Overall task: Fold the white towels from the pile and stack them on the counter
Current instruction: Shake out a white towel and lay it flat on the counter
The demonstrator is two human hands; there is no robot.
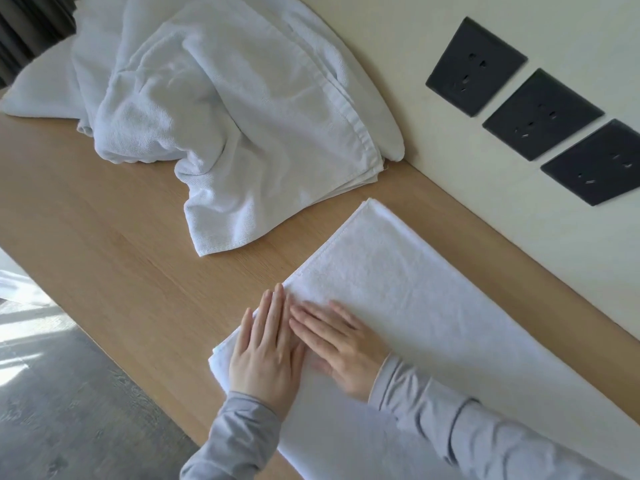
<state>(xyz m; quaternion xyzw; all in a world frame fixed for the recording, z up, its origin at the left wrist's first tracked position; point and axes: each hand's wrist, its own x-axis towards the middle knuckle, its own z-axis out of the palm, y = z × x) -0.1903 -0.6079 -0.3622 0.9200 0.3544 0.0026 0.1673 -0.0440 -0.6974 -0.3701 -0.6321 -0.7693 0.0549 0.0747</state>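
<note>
Pressing flat with fingers extended and held together, the left hand (265,344) and right hand (341,348) lie side by side, palms down, on a folded white towel (398,289). Neither hand grips anything; the fingertips of the two nearly touch, and the left hand sits at the towel's hemmed end, its outer fingers right at the hem. Both arms wear grey sleeves (450,420).

That folded towel forms a long strip on the wooden counter (104,244), running along the side nearest the cream wall (450,188), with a bare band of wood between towel and wall. Its near end passes under the right forearm and out of the picture at the bottom right.

At the far end of the counter, a crumpled pile of white towels (207,109) sits heaped, partly leaning against the wall. One stitched corner of it spills forward toward the middle of the counter, close to the folded towel's far corner but apart from it.

Three black socket plates (540,116) are set in a row on the wall. Beyond the counter's front edge lies grey floor (69,393).
</note>
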